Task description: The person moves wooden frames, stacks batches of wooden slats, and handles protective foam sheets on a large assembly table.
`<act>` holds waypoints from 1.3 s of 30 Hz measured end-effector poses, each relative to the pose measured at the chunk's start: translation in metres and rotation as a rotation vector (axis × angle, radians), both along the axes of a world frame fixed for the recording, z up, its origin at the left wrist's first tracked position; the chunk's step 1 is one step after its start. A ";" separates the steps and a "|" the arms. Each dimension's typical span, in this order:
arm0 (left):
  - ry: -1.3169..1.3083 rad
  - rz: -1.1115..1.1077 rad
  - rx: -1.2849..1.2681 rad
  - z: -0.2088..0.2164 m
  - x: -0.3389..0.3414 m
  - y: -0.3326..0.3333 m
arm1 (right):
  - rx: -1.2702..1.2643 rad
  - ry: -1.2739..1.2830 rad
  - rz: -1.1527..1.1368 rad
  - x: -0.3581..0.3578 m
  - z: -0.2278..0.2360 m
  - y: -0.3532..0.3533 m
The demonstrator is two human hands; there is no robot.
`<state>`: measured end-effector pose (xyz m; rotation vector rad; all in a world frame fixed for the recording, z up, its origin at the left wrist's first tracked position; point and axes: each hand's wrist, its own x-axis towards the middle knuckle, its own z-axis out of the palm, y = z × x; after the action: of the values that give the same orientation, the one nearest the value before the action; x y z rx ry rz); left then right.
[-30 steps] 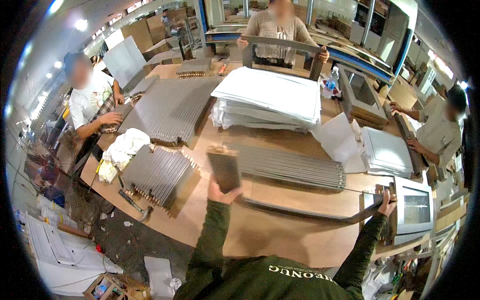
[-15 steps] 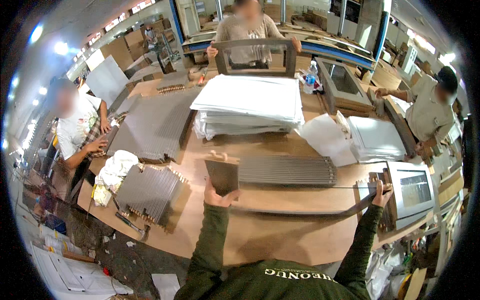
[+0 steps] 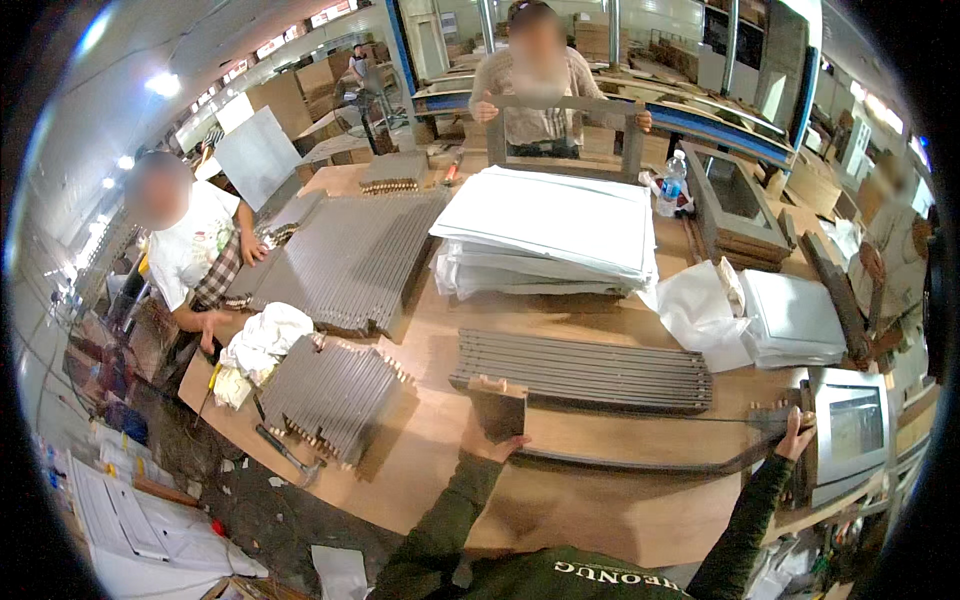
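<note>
My left hand (image 3: 480, 438) is closed on a short upright piece at the left end of a brown wooden frame part (image 3: 620, 464). Pale dowels stick out of that piece's top. The part's long rail runs across the near table to my right hand (image 3: 796, 436), whose fingers are closed around its far end. Just beyond the rail lies a row of long brown slats (image 3: 585, 372) side by side. Close to my right hand stands a pale frame with a glass-like panel (image 3: 850, 430). Some fingers of my left hand are hidden behind the piece.
White sheets (image 3: 545, 220) are stacked mid-table. Brown slats with dowel ends (image 3: 330, 400) and a hammer (image 3: 288, 455) lie at left. A bottle (image 3: 672, 175) stands far right. A person opposite holds a brown frame (image 3: 565, 103); others stand at left and right.
The whole view has shifted, so the table sits farther right and lower. The frame part's left upright is lower, nearer the tabletop. Both hands keep their hold.
</note>
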<state>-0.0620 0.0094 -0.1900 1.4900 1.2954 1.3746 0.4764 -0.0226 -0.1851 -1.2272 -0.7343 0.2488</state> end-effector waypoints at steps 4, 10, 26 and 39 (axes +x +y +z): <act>0.087 -0.002 0.085 -0.045 -0.017 0.003 | 0.049 -0.010 0.055 0.006 -0.006 0.000; -0.038 0.011 -0.044 -0.075 -0.018 0.005 | 0.181 -0.076 0.015 -0.011 -0.004 0.004; -0.107 0.255 0.369 0.000 0.036 0.018 | 0.312 -0.687 0.553 -0.288 0.167 0.008; 0.011 0.264 0.343 0.025 -0.002 0.040 | -0.806 -1.764 1.536 -0.532 0.106 0.113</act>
<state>-0.0641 0.0489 -0.1645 1.5892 1.3495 1.8369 -0.0555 0.0906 -0.0791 -1.0804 -3.3388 0.7396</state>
